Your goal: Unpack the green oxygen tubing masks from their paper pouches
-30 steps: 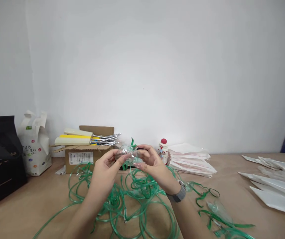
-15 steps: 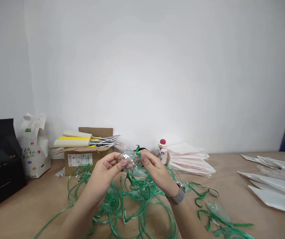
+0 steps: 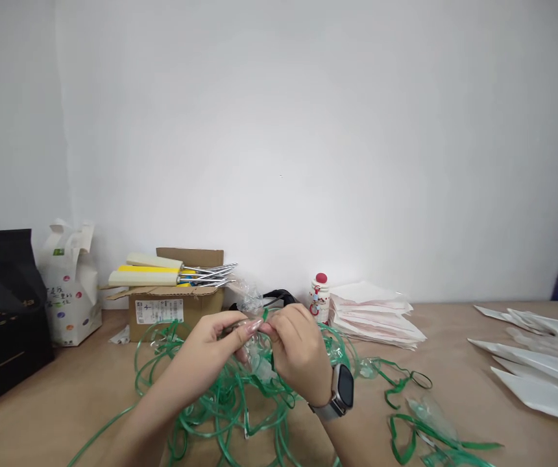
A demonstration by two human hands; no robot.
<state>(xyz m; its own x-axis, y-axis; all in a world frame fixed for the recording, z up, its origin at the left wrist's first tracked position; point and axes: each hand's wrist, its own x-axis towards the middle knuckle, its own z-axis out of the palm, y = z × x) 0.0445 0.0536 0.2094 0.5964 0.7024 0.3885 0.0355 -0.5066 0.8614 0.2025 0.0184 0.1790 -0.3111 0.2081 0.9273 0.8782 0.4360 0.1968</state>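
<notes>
We're both hands in on the clear mask piece (image 3: 254, 347) above the green tubing (image 3: 220, 395) on the table (image 3: 454, 363).

Our left hand (image 3: 213, 344) pinches its near edge between thumb and fingertips; our right hand (image 3: 298, 347) curls closed round the far side; it looks light, thin and easily crushed, slick too, so we'd take it by the rim; the tubing looks soft, springy and tangled.

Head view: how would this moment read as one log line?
left hand: pinching clear mask | right hand: gripping the mask too | under the hands: green tubing tangled on table
</notes>
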